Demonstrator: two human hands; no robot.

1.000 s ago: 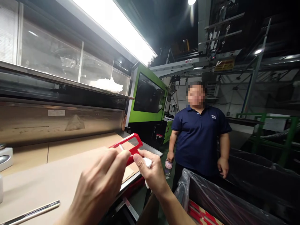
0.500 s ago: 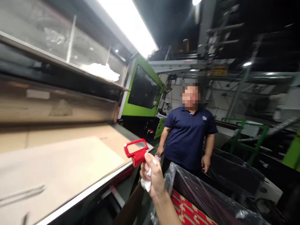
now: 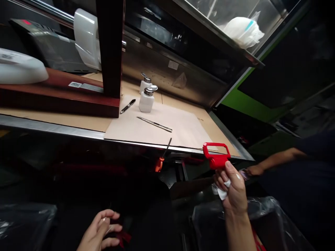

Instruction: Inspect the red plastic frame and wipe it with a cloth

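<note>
Lower left of frame: left hand [image 3: 98, 232], fingers loosely curled, reaching down toward a dim red piece [image 3: 123, 237]; grip cannot be told. Right of centre: right hand [image 3: 232, 190] clamped on red plastic part [image 3: 216, 156] and white cloth [image 3: 222, 191], just off the workbench [image 3: 78, 122] edge.

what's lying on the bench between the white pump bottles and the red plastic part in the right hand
In the head view, long metal tweezers lie on the paper sheet between the pump bottles and the red part in the right hand.
</note>
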